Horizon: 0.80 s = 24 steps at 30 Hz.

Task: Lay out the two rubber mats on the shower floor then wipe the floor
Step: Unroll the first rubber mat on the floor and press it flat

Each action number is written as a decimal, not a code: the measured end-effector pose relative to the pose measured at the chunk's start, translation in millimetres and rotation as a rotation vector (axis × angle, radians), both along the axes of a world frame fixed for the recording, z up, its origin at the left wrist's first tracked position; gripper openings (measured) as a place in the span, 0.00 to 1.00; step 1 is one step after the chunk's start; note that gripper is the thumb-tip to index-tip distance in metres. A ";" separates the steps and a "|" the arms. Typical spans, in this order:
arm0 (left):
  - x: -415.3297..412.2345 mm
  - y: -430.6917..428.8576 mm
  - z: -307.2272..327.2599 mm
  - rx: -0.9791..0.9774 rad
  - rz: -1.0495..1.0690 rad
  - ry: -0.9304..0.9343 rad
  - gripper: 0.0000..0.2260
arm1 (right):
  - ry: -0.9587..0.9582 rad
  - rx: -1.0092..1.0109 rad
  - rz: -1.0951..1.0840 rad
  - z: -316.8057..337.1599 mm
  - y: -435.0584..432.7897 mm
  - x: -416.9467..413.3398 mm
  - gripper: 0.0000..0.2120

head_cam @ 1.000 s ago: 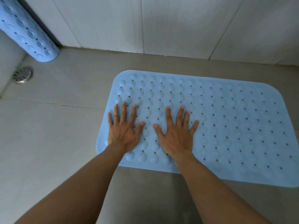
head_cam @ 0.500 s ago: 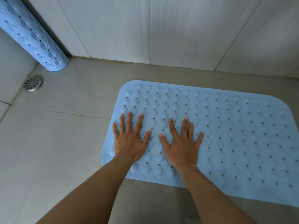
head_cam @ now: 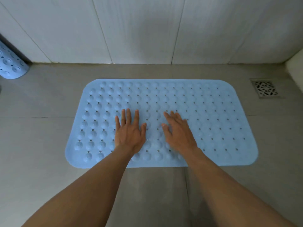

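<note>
A light blue rubber mat (head_cam: 205, 112) with rows of bumps and small holes lies flat on the grey shower floor (head_cam: 41, 145), its long side parallel to the back wall. My left hand (head_cam: 129, 131) rests palm down on the mat, fingers spread, left of its middle. My right hand (head_cam: 178, 130) lies beside it on the mat with the fingers closer together and angled left. Neither hand holds anything. A second blue mat (head_cam: 11, 66), rolled up, leans in the far left corner; only its lower end shows.
White wall tiles (head_cam: 147, 30) rise just behind the mat. A square metal drain grate (head_cam: 264, 89) sits in the floor at the mat's far right. A pale raised edge (head_cam: 295, 66) borders the floor at the right.
My hands have slid to the right over the mat, toward its middle. The view has swung right: the rolled mat is nearly out of frame, the round drain is gone, a square drain has appeared.
</note>
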<state>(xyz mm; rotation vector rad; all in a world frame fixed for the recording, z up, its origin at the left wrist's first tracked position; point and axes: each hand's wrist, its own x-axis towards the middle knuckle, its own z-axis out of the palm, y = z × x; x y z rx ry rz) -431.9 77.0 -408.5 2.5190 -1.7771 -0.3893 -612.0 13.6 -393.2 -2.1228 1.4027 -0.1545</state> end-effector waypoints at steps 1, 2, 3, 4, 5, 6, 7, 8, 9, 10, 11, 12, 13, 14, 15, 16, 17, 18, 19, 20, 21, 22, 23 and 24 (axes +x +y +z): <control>-17.6 -7.6 -0.4 -0.008 -0.033 0.017 0.30 | 0.054 -0.038 -0.025 -2.0 -5.5 -18.6 0.26; -34.2 -15.1 -1.1 -0.014 -0.063 0.029 0.30 | 0.123 -0.073 -0.047 -3.9 -11.7 -37.3 0.27; -49.9 -22.8 -1.9 -0.016 -0.088 0.034 0.30 | 0.196 -0.098 -0.066 -6.1 -18.0 -55.8 0.28; -64.9 -29.6 -3.3 -0.014 -0.108 0.029 0.30 | 0.263 -0.105 -0.082 -8.9 -23.4 -74.2 0.29; -78.8 -35.3 -4.2 -0.008 -0.123 0.020 0.30 | 0.315 -0.093 -0.098 -12.0 -27.7 -91.5 0.30; -91.6 -40.0 -5.5 0.000 -0.132 0.014 0.29 | 0.349 -0.072 -0.115 -15.6 -30.9 -107.2 0.31; -102.9 -43.9 -7.6 0.012 -0.137 0.013 0.29 | 0.369 -0.056 -0.127 -19.2 -32.9 -120.8 0.32; -112.2 -46.9 -10.6 0.029 -0.138 0.014 0.29 | 0.384 -0.051 -0.128 -23.3 -33.5 -131.2 0.33; -119.0 -48.5 -13.8 0.044 -0.138 0.003 0.29 | 0.395 -0.062 -0.119 -27.3 -33.0 -138.0 0.33; -123.3 -49.5 -17.2 0.053 -0.136 -0.022 0.29 | 0.402 -0.087 -0.109 -31.3 -31.9 -141.3 0.33; -125.6 -50.0 -20.1 0.056 -0.129 -0.046 0.30 | 0.407 -0.117 -0.106 -34.4 -31.1 -141.9 0.33; -126.3 -50.7 -22.5 0.059 -0.122 -0.056 0.30 | 0.408 -0.139 -0.111 -36.8 -30.8 -141.4 0.33; -126.0 -51.1 -24.1 0.061 -0.116 -0.058 0.30 | 0.405 -0.149 -0.121 -38.3 -30.6 -140.6 0.33; -125.5 -51.2 -24.7 0.058 -0.111 -0.057 0.30 | 0.403 -0.154 -0.128 -39.2 -31.0 -140.1 0.33; -125.3 -51.1 -24.3 0.057 -0.107 -0.058 0.30 | 0.405 -0.157 -0.132 -39.5 -31.7 -140.0 0.33; -124.9 -50.8 -23.5 0.053 -0.105 -0.057 0.30 | 0.407 -0.157 -0.133 -39.1 -31.6 -139.8 0.34; -125.3 -53.7 -23.7 0.053 -0.108 -0.054 0.30 | 0.405 -0.147 -0.133 -40.2 -33.8 -140.6 0.34; -125.9 -56.0 -24.1 0.058 -0.108 -0.052 0.29 | 0.402 -0.141 -0.136 -41.4 -35.2 -140.9 0.34; -126.0 -54.4 -22.9 0.057 -0.108 -0.053 0.29 | 0.402 -0.149 -0.136 -40.7 -33.5 -140.4 0.34; -126.8 -54.3 -21.8 0.061 -0.113 -0.060 0.29 | 0.405 -0.156 -0.135 -40.6 -33.3 -140.3 0.34; -127.0 -55.3 -21.6 0.064 -0.118 -0.069 0.29 | 0.405 -0.154 -0.133 -41.4 -34.7 -140.2 0.34; -126.4 -55.3 -21.6 0.066 -0.120 -0.077 0.29 | 0.404 -0.152 -0.131 -42.4 -35.4 -139.6 0.34; -126.5 -54.4 -21.6 0.067 -0.119 -0.084 0.29 | 0.402 -0.152 -0.132 -42.7 -35.2 -139.5 0.34; -126.7 -54.1 -21.8 0.066 -0.119 -0.089 0.29 | 0.401 -0.154 -0.136 -42.6 -35.0 -139.5 0.34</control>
